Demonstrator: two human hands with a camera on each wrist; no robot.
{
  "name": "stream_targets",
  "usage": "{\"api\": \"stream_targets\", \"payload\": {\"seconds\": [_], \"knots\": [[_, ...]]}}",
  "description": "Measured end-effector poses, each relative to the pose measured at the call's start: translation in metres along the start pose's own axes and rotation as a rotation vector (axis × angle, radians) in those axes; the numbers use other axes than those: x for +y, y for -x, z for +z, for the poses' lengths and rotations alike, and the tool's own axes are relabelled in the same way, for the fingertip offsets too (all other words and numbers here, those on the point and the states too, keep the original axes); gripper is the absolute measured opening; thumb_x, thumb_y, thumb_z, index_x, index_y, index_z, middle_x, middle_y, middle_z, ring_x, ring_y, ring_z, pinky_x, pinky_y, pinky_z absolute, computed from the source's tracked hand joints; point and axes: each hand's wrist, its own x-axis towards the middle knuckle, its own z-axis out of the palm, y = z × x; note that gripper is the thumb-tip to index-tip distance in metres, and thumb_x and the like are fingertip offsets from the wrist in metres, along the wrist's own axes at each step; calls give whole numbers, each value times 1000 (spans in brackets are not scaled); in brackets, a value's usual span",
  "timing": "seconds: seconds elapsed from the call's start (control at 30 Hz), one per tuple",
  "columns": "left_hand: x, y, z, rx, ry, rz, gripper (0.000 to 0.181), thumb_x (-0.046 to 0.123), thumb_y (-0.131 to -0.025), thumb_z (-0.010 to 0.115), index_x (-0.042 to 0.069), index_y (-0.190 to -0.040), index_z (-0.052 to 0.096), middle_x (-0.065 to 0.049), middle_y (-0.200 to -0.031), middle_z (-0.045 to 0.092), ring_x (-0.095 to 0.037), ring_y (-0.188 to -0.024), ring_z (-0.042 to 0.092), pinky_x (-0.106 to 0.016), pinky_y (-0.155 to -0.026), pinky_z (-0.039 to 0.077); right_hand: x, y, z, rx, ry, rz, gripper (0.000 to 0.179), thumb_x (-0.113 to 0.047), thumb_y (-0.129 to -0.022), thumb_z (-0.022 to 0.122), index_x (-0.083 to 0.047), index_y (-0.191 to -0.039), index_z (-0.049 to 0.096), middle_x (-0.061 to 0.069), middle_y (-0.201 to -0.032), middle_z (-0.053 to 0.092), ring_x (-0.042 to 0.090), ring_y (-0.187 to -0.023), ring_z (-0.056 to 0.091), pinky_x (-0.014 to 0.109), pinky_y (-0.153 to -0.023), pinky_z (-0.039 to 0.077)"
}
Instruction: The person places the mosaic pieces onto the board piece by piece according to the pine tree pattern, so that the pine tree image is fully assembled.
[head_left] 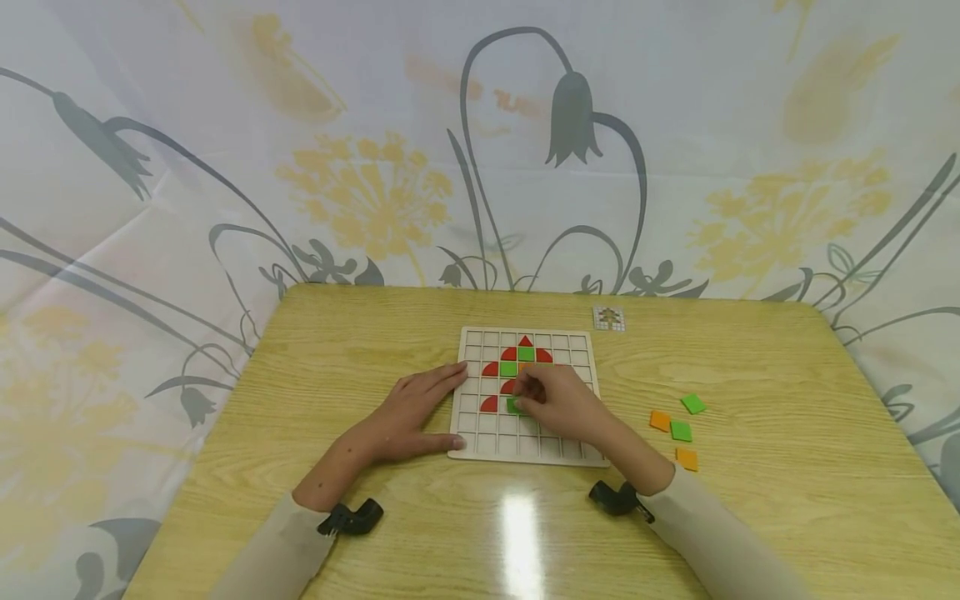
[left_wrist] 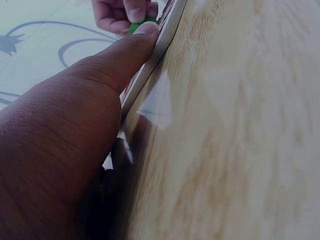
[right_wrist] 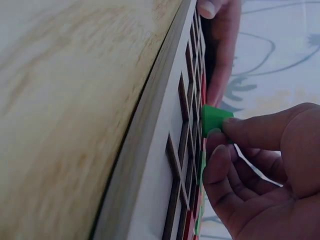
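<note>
A pale wooden grid board (head_left: 472, 423) lies on the table, with red quarter-round pieces (head_left: 489, 404), a red triangle (head_left: 525, 342) and green squares (head_left: 508, 368) set in its cells. My right hand (head_left: 558, 402) pinches a green square tile (right_wrist: 214, 119) between thumb and fingertips; in the right wrist view the tile stands tilted with its edge against the grid. Part of the pattern is hidden under that hand. My left hand (head_left: 408, 417) rests spread at the board's left side, fingertips and thumb on its edge. The left wrist view shows the left thumb (left_wrist: 120, 55) along the rim.
Right of the board lie loose green tiles (head_left: 693, 404) and orange tiles (head_left: 687, 459). A small pattern card (head_left: 609, 318) with a tree-like figure is behind the board's right corner. Flower-printed fabric (head_left: 420, 167) rises behind the table (head_left: 360, 333).
</note>
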Motion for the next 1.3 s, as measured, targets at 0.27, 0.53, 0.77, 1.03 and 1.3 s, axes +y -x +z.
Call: {"api": "stream_targets", "payload": {"seconds": [0.27, 0.53, 0.77, 1.03, 1.3], "knots": [[0, 0, 0, 5, 10, 7, 100, 62, -95, 72, 18, -171, 26, 6, -177, 19, -23, -161, 24, -58, -125, 21, -7, -8, 7, 13, 9, 28, 4, -9, -96, 78, -9, -97, 74, -5, -87, 70, 9, -78, 62, 29, -73, 54], [1, 0, -1, 3, 12, -3, 99, 62, -94, 72, 18, -171, 26, 7, -177, 19, -23, -161, 23, -58, -125, 20, -9, -8, 11, 23, 69, 21, 6, -8, -95, 79, -10, -96, 74, -4, -86, 65, 10, -75, 56, 28, -69, 50], [0, 0, 0, 3, 9, -8, 99, 63, -94, 72, 19, -171, 27, 7, -177, 19, -22, -161, 24, -58, -125, 21, -9, -6, 13, 45, 107, -11, 4, -7, -95, 79, -7, -98, 77, -2, -90, 63, 10, -76, 54, 27, -70, 50], [0, 1, 0, 5, 10, -1, 99, 63, -94, 71, 18, -171, 26, 7, -177, 19, -23, -161, 23, -58, -125, 21, -3, 2, 7, 116, 124, -32, 8, -3, -93, 78, -9, -98, 76, -1, -93, 65, 10, -78, 56, 28, -70, 51], [-1, 1, 1, -2, 0, -4, 100, 64, -95, 71, 18, -171, 25, 7, -177, 18, -24, -162, 22, -57, -125, 21, 11, 18, -7, 158, 127, -27, 8, -3, -93, 78, -10, -95, 75, -4, -91, 64, 10, -77, 56, 27, -68, 52]]}}
